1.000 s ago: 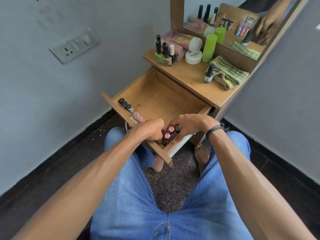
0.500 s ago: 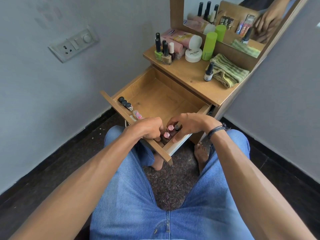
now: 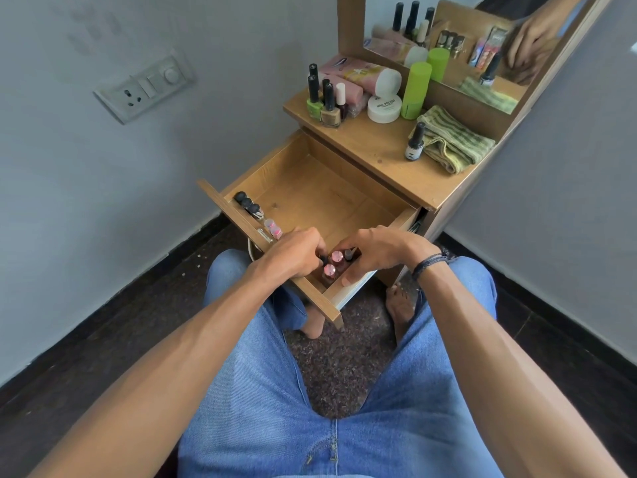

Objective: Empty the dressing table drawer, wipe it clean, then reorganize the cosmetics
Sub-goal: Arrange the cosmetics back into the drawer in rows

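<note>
Grip: left hand (image 3: 296,253) pinches a dark cap among the nail polish bottles (image 3: 331,267), right hand (image 3: 375,251) curls round that cluster, in the drawer's (image 3: 310,188) front right corner. Glass (light, slick, breakable) likely handles best held by the body, not the cap.

Single view, head-worn, wide-angle. It looks forward and steeply down, past the jeans (image 3: 275,408) in the lower frame. The open drawer (image 3: 320,201) is at mid-frame, close. Forearms enter from the bottom corners; left hand (image 3: 296,253) and right hand (image 3: 375,251) meet at the small bottles (image 3: 336,258). Table top (image 3: 389,157) and mirror (image 3: 465,29) sit farther off, upper right. Horizon tilted.
</note>
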